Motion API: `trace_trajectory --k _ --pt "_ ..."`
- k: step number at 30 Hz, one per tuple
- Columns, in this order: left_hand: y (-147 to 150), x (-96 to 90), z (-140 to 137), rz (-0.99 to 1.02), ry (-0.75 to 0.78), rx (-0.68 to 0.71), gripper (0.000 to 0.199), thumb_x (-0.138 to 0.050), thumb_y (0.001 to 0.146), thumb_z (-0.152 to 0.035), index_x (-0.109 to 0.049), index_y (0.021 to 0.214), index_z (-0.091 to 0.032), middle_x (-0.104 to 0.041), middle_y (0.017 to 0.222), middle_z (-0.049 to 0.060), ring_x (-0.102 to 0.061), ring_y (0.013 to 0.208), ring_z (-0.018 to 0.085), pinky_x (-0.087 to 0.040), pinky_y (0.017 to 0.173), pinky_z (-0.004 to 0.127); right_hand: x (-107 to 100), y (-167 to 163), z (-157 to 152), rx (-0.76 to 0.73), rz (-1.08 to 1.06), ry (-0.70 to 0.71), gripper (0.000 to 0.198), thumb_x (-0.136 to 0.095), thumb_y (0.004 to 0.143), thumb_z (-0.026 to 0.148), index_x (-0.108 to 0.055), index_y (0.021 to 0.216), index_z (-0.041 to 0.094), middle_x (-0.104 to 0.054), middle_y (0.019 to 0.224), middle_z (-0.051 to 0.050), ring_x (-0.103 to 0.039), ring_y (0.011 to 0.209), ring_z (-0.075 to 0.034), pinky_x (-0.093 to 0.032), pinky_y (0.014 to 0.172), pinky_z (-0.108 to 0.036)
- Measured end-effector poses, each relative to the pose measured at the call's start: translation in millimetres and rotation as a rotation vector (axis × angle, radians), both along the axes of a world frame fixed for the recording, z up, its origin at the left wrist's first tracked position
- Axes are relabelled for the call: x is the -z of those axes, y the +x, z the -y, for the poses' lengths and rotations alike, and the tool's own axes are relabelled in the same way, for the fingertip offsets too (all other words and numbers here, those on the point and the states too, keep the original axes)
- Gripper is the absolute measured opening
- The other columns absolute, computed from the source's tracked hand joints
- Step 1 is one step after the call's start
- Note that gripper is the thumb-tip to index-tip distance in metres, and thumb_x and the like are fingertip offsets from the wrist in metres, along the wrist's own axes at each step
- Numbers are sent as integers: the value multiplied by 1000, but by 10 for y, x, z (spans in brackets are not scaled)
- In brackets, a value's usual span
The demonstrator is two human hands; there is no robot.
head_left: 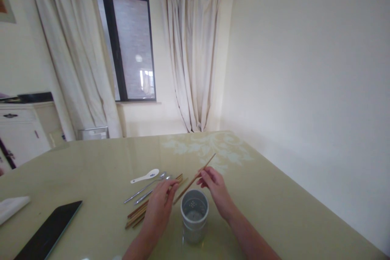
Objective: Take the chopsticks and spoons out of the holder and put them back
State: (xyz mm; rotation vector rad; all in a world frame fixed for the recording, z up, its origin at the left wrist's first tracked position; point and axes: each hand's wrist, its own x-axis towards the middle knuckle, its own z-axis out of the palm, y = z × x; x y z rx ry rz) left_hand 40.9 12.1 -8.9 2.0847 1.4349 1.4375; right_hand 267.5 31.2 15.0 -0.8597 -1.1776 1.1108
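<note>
My right hand (215, 189) is closed on a wooden chopstick (189, 185), held slanting just above and behind the grey cup; whether a second one lies along it I cannot tell. The cup (195, 219) stands upright between my hands, with small holes visible in its bottom and nothing else inside. Over a bundle of wooden chopsticks (137, 216) on the table lies my left hand (160, 201), its fingers and thumb closed around part of them. Two metal spoons (143, 190) and a white spoon (146, 176) with a blue mark rest beyond the bundle.
The glossy greenish table (289, 219) meets a white wall on the right. A dark tablet-like slab (50, 231) lies at the left, near a white object (14, 207). Behind the table are curtains (191, 48), a window and a white cabinet (24, 130).
</note>
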Motion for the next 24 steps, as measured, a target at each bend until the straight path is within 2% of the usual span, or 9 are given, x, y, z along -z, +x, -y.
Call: trace_trajectory --k 3,5,7,11,15,18,24 --pt "-215 0 -90 -92 -80 -129 34 -47 104 -44 -73 104 -23 -78 104 9 -71 98 28 -56 91 43 -130 269 -74 292 -220 76 44 -84 81 64 -73 91 22 -79 88 -5 -70 77 -19 -54 71 -30" --pt "-320 9 -119 -242 -150 -171 29 -48 102 -36 -73 101 -22 -78 103 9 -71 100 29 -54 94 44 -218 443 -92 378 -352 113 43 -88 77 60 -72 92 23 -79 89 -3 -70 77 -17 -56 74 -29" --pt "-359 17 -116 -396 -211 -187 25 -49 100 -30 -73 97 -23 -78 103 8 -70 103 29 -52 96 43 -296 534 -70 392 -411 146 42 -90 77 58 -72 92 24 -79 88 -2 -70 76 -16 -56 75 -29" --pt "-309 3 -61 -553 -278 -189 24 -49 98 -29 -72 94 -24 -77 103 6 -69 105 28 -50 93 40 -387 408 66 277 -302 174 39 -88 81 57 -74 92 22 -77 82 -3 -67 72 -17 -55 69 -30" --pt "-278 -34 -30 -577 -301 -159 24 -49 97 -28 -72 94 -24 -77 100 6 -70 103 28 -50 91 39 -375 153 206 119 -47 166 39 -83 87 58 -75 88 20 -75 73 -4 -63 65 -17 -51 64 -30" --pt "-268 -51 -17 -572 -319 -140 23 -50 96 -28 -73 93 -24 -77 98 7 -71 101 29 -50 92 40 -327 51 259 28 57 133 39 -83 86 58 -74 84 20 -73 71 -3 -61 64 -17 -49 63 -30" --pt "-190 -74 32 -565 -342 -88 20 -54 94 -24 -74 93 -22 -77 100 9 -71 103 29 -51 94 42 -257 -4 273 -30 146 109 43 -83 83 60 -74 75 19 -64 69 0 -55 67 -17 -44 64 -29"
